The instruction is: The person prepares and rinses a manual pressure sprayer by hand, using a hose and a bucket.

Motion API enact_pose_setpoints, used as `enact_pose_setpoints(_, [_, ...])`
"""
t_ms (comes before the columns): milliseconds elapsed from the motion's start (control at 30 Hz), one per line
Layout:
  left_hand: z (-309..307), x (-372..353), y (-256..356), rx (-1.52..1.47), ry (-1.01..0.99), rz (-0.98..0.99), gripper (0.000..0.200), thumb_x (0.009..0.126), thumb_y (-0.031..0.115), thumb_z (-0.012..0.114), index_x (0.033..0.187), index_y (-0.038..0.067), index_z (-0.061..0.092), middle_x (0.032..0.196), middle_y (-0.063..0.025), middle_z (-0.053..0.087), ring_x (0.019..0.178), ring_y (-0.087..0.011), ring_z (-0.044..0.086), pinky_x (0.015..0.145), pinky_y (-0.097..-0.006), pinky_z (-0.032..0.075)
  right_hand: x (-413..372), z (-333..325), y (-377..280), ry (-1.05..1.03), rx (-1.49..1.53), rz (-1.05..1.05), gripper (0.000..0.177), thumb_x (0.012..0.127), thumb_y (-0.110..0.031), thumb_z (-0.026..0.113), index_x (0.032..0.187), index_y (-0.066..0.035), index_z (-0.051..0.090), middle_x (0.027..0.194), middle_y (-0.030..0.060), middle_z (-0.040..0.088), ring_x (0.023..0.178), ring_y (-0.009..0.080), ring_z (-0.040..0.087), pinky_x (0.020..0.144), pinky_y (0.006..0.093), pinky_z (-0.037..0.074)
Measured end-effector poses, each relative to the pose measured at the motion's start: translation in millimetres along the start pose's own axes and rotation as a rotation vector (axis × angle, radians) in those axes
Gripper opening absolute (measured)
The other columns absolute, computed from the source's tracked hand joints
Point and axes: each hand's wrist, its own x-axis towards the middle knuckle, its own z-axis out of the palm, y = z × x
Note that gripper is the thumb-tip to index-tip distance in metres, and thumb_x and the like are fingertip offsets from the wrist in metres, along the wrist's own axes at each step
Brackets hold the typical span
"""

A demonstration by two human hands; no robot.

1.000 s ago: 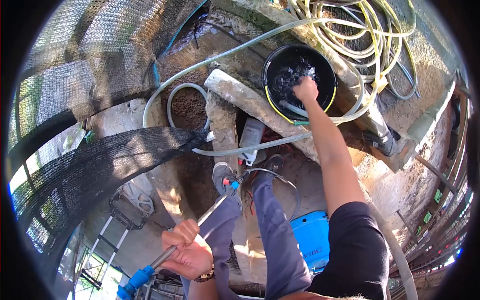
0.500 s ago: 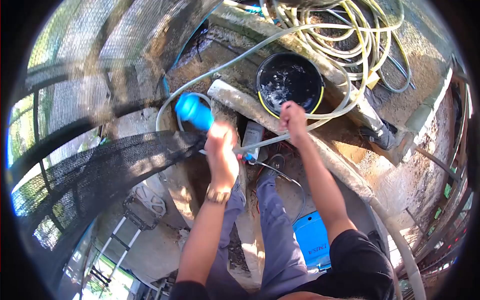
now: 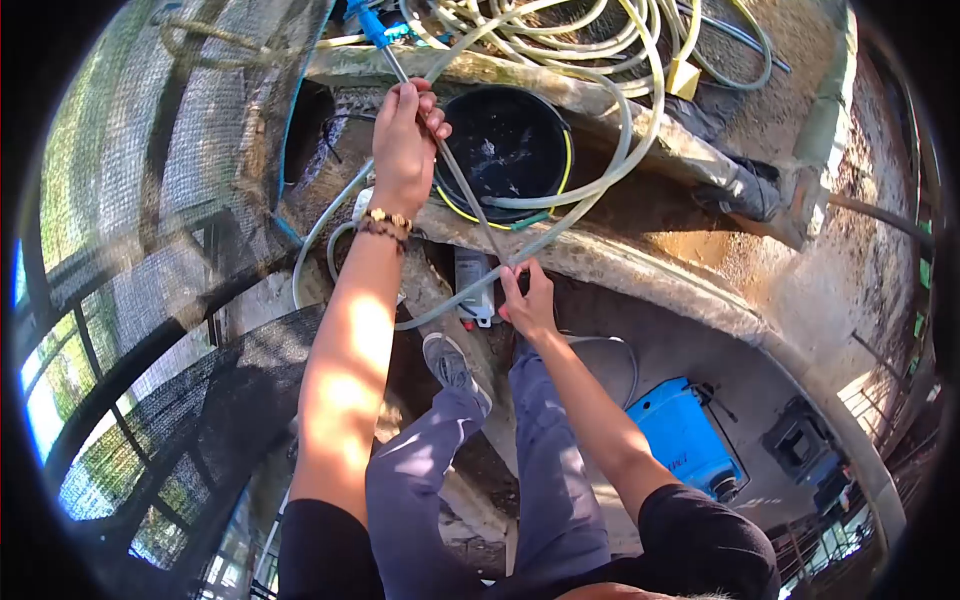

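Observation:
A thin metal rod [image 3: 463, 185] with a blue fitting [image 3: 374, 28] at its far end slants across the black bucket [image 3: 500, 140]. My left hand [image 3: 405, 140] is closed around its upper part, beside the bucket's left rim. Nearer to me, my right hand [image 3: 529, 298] pinches the rod's lower end between thumb and fingers. A pale hose [image 3: 455, 300] passes close by my right hand. The bucket has a yellow-green handle along its rim and dark, shiny contents with light specks.
Coiled pale hose [image 3: 600, 75] lies beyond the concrete ledge [image 3: 640, 265]. A blue machine [image 3: 685, 430] stands on the lower floor to my right. A grey box [image 3: 473, 280] sits near my feet. Dark netting [image 3: 240, 390] hangs on the left.
My left hand has moved forward, and the blurred blue item is now seen as a fitting on a rod. My right hand has come back from the bucket to the rod's near end.

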Motion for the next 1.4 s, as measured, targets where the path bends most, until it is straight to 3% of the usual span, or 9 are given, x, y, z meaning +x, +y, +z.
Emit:
enact_pose_setpoints(167, [-21,4,-91,-0.064,0.059,-0.260,0.028,0.104,0.036,0.042,0.091,0.012,0.047,0.066,0.0045,0.035,0.054,-0.0072,0.033,0.048,-0.0240,0.030,-39,-32,22,0.088,-0.059,0.002,0.026,0.093,-0.021,0.062,0.084,-0.003,0.047,0.059,0.0096,0.052,0.053,0.0156,0.050,0.051,0.0343,0.041])
enact_pose_setpoints(367, [-47,-39,-206,0.049,0.293,-0.566,0.030,0.103,0.038,0.039,0.087,0.013,0.045,0.058,0.0043,0.031,0.044,-0.0072,0.027,0.038,-0.0235,0.022,-69,-62,6,-0.101,0.387,0.658,0.021,0.096,-0.018,0.059,0.088,-0.008,0.043,0.064,0.0033,0.050,0.054,0.0114,0.051,0.044,0.0274,0.040])
enact_pose_setpoints(567, [-123,36,-287,0.592,0.402,-0.336,0.009,0.090,0.012,0.047,0.095,0.008,0.053,0.056,-0.0019,0.043,0.039,-0.0140,0.040,0.034,-0.0297,0.033,-33,-75,-1,-0.218,0.476,0.892,0.017,0.097,-0.016,0.057,0.091,-0.009,0.042,0.068,0.0045,0.050,0.055,0.0128,0.050,0.045,0.0276,0.041])
enact_pose_setpoints(667, [-123,80,-250,0.657,0.451,-0.436,0.011,0.083,0.007,0.045,0.080,-0.001,0.052,0.062,-0.0069,0.048,0.045,-0.0184,0.044,0.040,-0.0327,0.038,-45,-84,-3,-0.214,0.424,0.884,0.016,0.097,-0.016,0.057,0.093,-0.008,0.043,0.067,0.0044,0.050,0.055,0.0125,0.050,0.045,0.0277,0.040])
enact_pose_setpoints(833, [-123,92,-277,0.117,0.453,-0.452,0.026,0.099,0.026,0.039,0.085,0.007,0.049,0.062,-0.0017,0.040,0.046,-0.0122,0.037,0.039,-0.0251,0.032,-49,-105,-6,-0.203,0.131,0.766,0.013,0.097,-0.013,0.055,0.094,-0.007,0.044,0.067,0.0032,0.048,0.055,0.0103,0.048,0.045,0.0263,0.038])
enact_pose_setpoints(1067, [-159,99,-269,-1.056,0.025,-0.569,0.048,0.101,0.045,0.039,0.076,0.006,0.049,0.053,0.0027,0.031,0.042,-0.0083,0.031,0.035,-0.0223,0.027,-41,-134,0,-0.430,0.967,1.141,0.013,0.098,-0.015,0.055,0.094,-0.010,0.044,0.066,0.0022,0.043,0.054,0.0105,0.041,0.046,0.0272,0.036])
enact_pose_setpoints(1133, [-163,97,-276,-1.017,0.046,-0.578,0.046,0.101,0.043,0.040,0.079,0.005,0.052,0.054,0.0036,0.031,0.043,-0.0077,0.031,0.035,-0.0212,0.025,-40,-137,5,-0.477,1.103,1.180,0.013,0.097,-0.016,0.056,0.095,-0.011,0.044,0.066,0.0024,0.043,0.054,0.0108,0.041,0.045,0.0276,0.035])
enact_pose_setpoints(1267, [-135,99,-291,-0.104,0.519,-0.476,0.043,0.101,0.041,0.042,0.074,0.009,0.052,0.055,0.0021,0.038,0.042,-0.0091,0.033,0.036,-0.0227,0.024,-22,-117,6,-0.279,0.370,0.840,0.014,0.098,-0.016,0.054,0.098,-0.007,0.045,0.062,0.0024,0.044,0.050,0.0112,0.043,0.043,0.0292,0.036])
enact_pose_setpoints(1400, [-108,70,-323,0.016,0.333,-0.522,0.024,0.088,0.010,0.042,0.065,0.015,0.043,0.054,-0.0004,0.041,0.037,-0.0148,0.035,0.036,-0.0295,0.026,38,-61,16,-0.133,0.265,0.693,0.018,0.097,-0.017,0.054,0.098,-0.001,0.045,0.059,0.0034,0.047,0.046,0.0124,0.046,0.042,0.0301,0.039])
